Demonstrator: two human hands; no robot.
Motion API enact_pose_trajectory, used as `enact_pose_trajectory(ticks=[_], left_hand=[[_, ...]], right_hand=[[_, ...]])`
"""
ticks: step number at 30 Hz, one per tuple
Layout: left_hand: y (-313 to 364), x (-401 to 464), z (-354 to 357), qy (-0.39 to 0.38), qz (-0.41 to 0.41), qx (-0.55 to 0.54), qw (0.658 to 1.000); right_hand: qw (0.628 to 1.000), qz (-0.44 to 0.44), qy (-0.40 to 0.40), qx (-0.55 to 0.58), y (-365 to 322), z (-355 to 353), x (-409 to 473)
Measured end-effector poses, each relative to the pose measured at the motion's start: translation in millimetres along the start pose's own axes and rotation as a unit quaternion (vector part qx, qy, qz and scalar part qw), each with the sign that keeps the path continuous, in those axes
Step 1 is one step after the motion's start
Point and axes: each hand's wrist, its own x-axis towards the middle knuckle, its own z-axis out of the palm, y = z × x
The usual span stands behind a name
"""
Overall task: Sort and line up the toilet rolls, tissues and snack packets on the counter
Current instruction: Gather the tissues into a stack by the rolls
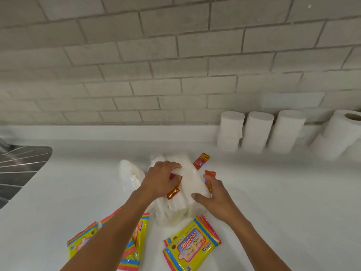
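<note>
both hands on the tissue pack as sorting goes on at the bench

a person's left hand (163, 178) curls its fingers over the far top of a white, plastic-wrapped tissue pack (188, 184) at the middle of the bench (273, 192), while the right hand (214, 194) presses thumb and fingers against its near right side. the two-sided grip probably serves to lift the soft bundle clear of the orange snack packets (201, 161) lying around and under it. four toilet rolls (256, 132) already stand in a row along the back edge toward the right corner, against the tiled wall (175, 55), which looks like the finished part of the sort. yellow wipes packets (192, 245) lie loose by the near edge, on both sides of the arms. a sink drainer (21, 163) shows at the left edge. the left forearm hides part of the wipes, and how many snack packets sit beneath the pack cannot be told; the rightmost roll is cut off by the frame and blurred.
</note>
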Motion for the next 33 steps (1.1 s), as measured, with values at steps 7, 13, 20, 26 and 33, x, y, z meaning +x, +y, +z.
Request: enact_pose_trajectory(ticks=[7, 13, 20, 26, 33], left_hand=[[-31.5, -7.4, 12.9, 0.06, 0.108, 0.008, 0.992], [-57.3, -14.6, 5.6, 0.076, 0.156, -0.036, 0.984], [-86.3, -29.4, -5.9, 0.065, 0.164, -0.067, 0.982], [-102.6, -31.4, -9.4, 0.076, 0.16, -0.07, 0.982], [-87.5, -2.5, -22.8, 0.106, 0.153, -0.072, 0.98]], right_hand=[[0.995, 0.011, 0.033, -0.095, -21.5, 32.7, 5.9], [0.99, 0.056, 0.058, -0.116, -32.3, 43.4, 12.8], [0.965, 0.104, 0.072, -0.229, -50.7, 44.8, 22.5], [0.962, 0.11, 0.118, -0.218, -59.0, 43.9, 29.4], [0.963, 0.095, 0.175, -0.179, -73.2, 33.7, 33.6]])
